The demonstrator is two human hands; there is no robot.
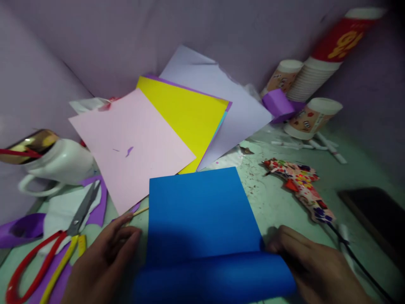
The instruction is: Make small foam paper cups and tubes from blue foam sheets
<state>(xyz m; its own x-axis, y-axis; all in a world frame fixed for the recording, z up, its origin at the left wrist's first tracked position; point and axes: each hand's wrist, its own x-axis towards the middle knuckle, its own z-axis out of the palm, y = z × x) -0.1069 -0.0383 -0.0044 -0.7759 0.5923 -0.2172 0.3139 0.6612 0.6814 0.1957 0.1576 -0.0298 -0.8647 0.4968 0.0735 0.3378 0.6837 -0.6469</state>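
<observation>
In the head view, the blue paper sheet (198,211) lay on the bench (278,198) between both hands, its near edge curled into a roll running left to right. The right hand (316,266) gripped the roll's right end. The left hand (101,261) rested loosely spread against the sheet's left edge, near the red-handled scissors (47,253).

Lilac walls (221,25), pale green tabletop (278,202)
</observation>
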